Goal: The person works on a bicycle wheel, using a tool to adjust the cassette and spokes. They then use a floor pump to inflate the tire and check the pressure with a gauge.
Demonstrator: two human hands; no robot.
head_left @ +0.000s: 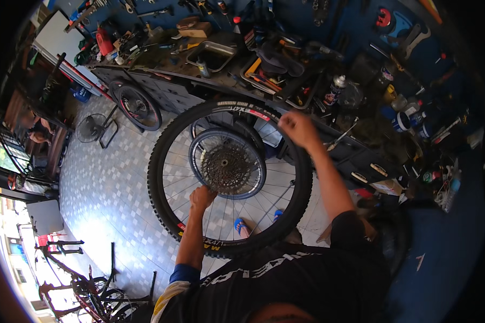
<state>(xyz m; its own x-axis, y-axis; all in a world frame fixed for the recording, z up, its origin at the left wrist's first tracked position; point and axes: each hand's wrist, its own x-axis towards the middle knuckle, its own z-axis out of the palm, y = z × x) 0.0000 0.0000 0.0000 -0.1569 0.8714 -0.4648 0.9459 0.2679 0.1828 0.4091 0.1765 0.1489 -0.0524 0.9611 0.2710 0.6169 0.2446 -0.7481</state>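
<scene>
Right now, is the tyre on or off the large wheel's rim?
On: the black tyre runs around the rim's outside; whether fully seated, I cannot tell.

On the tire [303, 183], pale lettering [235, 103] stands far, yellow lettering [212, 247] near. White characters [238, 109] mark the rim [217, 112] and shirt [312, 280].

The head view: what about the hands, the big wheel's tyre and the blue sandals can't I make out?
All in the head view:
Left hand: fingertips, hidden by the hand itself.
Right hand: whether it touches the tyre; its fingers are blurred.
Tyre: a lower-left stretch, covered by the left forearm.
Right blue sandal: partly hidden behind the tyre.
</scene>
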